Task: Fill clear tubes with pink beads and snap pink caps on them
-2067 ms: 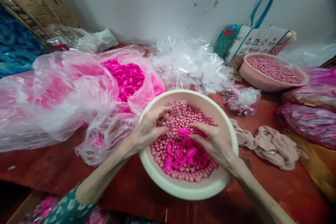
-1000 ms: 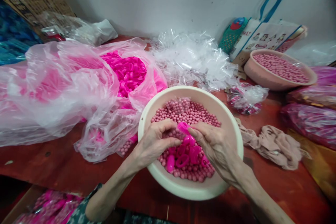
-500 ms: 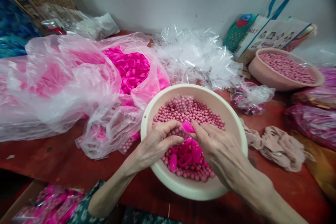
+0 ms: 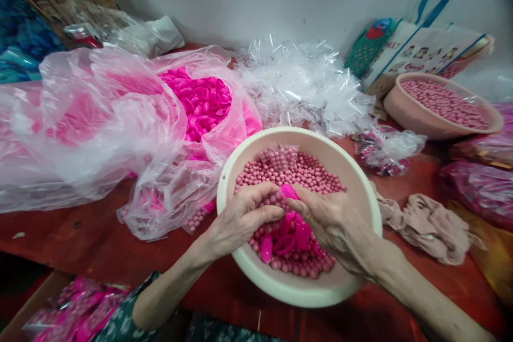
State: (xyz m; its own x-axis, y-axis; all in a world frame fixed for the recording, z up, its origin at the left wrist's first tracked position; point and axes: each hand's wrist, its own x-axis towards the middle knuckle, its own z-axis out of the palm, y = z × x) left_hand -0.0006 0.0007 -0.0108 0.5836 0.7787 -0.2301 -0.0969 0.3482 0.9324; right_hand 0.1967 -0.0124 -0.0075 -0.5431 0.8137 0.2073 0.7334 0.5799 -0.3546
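Note:
Above the cream basin (image 4: 363,171), my two hands meet with their fingertips almost together. My right hand (image 4: 334,224) pinches a bright pink plastic piece (image 4: 288,191) between thumb and fingers. Curled at its left, my left hand (image 4: 244,216) grips what looks like a small clear bag of pink beads (image 4: 274,201), partly hidden by the fingers. Loose pink beads (image 4: 310,171) fill the basin's bottom. A filled clear packet (image 4: 279,157) lies on them at the back, and several pink plastic pieces (image 4: 285,245) lie below my hands.
A large plastic bag (image 4: 132,128) at left opens onto many pink pieces (image 4: 206,101). Clear empty bags (image 4: 300,85) are heaped behind the basin. Rightward are a pink bowl of beads (image 4: 433,125), a crumpled cloth (image 4: 435,230) and wrapped packs (image 4: 481,187). Filled packets (image 4: 80,310) sit lower left.
My right hand has turned and its fingers now cover more of the pink piece, which sits closer to my left fingers. The view has shifted slightly.

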